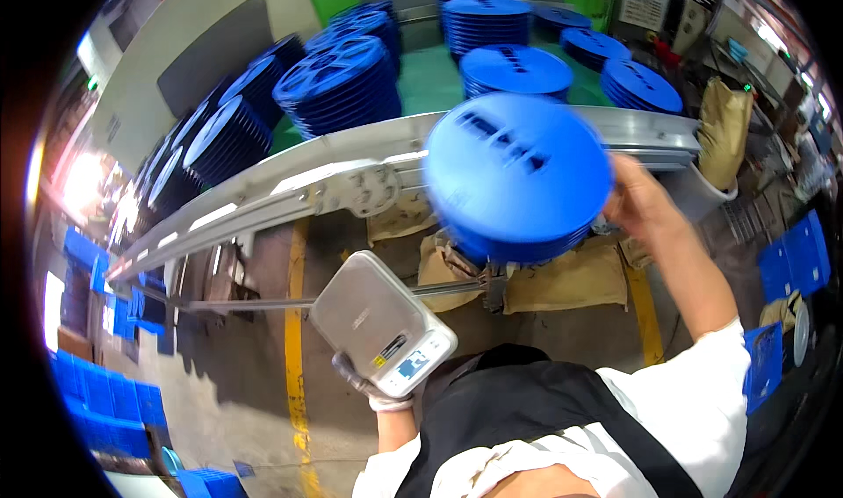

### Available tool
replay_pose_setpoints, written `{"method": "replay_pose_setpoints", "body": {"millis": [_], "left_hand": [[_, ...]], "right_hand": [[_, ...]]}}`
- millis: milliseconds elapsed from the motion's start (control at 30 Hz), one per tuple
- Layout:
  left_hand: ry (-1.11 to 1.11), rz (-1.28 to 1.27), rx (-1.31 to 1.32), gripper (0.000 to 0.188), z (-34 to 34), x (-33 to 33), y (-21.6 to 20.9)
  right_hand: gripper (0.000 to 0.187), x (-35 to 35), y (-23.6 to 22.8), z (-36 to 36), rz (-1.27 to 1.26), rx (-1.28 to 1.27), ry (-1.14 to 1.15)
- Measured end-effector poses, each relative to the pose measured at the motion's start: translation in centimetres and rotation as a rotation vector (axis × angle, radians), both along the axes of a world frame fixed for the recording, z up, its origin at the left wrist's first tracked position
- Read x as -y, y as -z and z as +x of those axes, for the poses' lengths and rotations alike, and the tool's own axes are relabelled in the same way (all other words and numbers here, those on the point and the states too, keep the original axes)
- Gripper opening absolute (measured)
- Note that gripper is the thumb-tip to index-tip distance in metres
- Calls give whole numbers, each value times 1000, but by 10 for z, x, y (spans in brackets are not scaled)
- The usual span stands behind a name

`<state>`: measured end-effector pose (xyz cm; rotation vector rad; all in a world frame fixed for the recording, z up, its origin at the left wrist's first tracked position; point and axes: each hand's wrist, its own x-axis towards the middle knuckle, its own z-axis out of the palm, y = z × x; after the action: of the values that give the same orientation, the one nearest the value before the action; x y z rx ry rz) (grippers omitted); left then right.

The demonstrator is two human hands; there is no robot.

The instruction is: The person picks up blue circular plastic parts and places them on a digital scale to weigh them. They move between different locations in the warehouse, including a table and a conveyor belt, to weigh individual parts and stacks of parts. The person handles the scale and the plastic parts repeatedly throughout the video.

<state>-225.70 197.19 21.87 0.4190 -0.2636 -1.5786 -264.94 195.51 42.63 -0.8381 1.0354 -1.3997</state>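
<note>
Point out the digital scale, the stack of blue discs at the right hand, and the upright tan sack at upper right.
Digital scale (373,313): head view, on its silver weighing plate.
Stack of blue discs (518,186): head view, on the top disc's face.
Tan sack (725,138): head view, on its side, about mid-height.

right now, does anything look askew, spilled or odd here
The flat silver digital scale looks out of place: the left hand holds it askew in the air, though scales normally sit level. That hand seems gloved, while the right hand, at the stack of round blue discs, looks bare. No spill or damage is visible.
</note>
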Motion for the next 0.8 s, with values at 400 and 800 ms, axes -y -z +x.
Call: {"method": "replay_pose_setpoints", "body": {"millis": [400,800], "left_hand": [[-391,82,-9,73,39,-90,8],[-906,-23,-82,68,250,-165,6]], "right_hand": [[16,22,76,106,166,107,-588],[7,99,131,395,271,118,-862]]}}
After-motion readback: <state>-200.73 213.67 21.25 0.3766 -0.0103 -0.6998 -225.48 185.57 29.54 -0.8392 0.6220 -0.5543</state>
